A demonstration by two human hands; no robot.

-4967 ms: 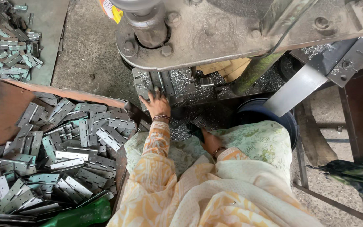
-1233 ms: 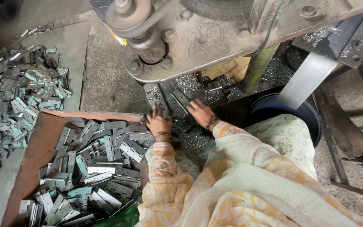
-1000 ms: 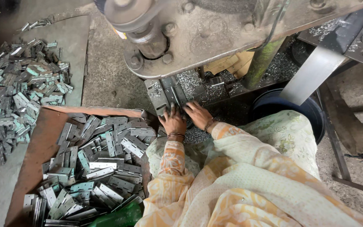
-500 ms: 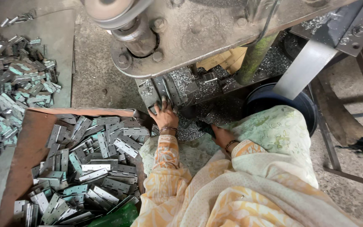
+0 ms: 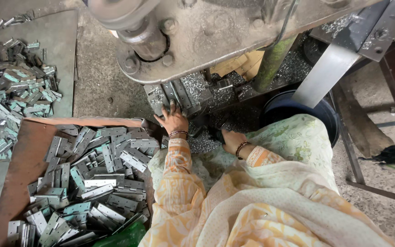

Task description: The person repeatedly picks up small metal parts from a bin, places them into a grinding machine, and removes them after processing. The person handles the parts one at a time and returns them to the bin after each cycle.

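My left hand (image 5: 173, 120) reaches forward with fingers spread and rests on a metal hinge (image 5: 173, 93) lying on the bed of the press machine (image 5: 216, 36). My right hand (image 5: 231, 140) is lower, near my lap, beside dark metal filings (image 5: 202, 142); its fingers curl downward and what they touch is hidden. Both wrists wear bangles and patterned orange sleeves.
A rust-brown tray (image 5: 21, 160) at my left holds several grey hinges (image 5: 97, 178). Another heap of hinges (image 5: 10, 96) lies on the floor at far left. A dark round tub (image 5: 298, 107) stands at right, next to a grey metal bracket (image 5: 330, 73).
My right hand has drawn back from the press bed toward my lap. My left hand stays on the hinge at the press.
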